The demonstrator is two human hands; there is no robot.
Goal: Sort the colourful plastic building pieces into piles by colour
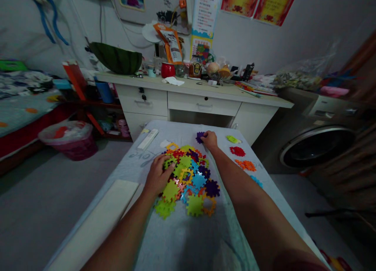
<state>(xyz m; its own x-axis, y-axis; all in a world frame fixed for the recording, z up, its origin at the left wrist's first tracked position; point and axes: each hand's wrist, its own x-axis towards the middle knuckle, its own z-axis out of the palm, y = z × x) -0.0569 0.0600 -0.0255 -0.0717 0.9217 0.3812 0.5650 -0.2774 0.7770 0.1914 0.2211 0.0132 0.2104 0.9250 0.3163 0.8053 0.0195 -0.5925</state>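
A heap of colourful plastic interlocking tiles (185,161) lies mid-table, in green, blue, purple, yellow, red and orange, some solid, some hollow frames. At its left edge, my left hand (158,175) has thumb and fingers closed around a green tile (169,162). Beyond the heap, my right hand (210,140) pinches a purple tile (200,137) at the tabletop. Small groups sorted by colour run down the table's right side: green tiles (233,139), red tiles (237,151), orange tiles (246,165) and blue tiles (256,180), partly behind my right forearm.
A pale cloth covers the table (164,243). On its left lie a white power strip (148,139) and a long white board (100,220). Behind stands a cluttered white desk (188,86) with a watermelon piece (117,58). A washing machine (317,130) is at right, a lined bin (69,139) at left.
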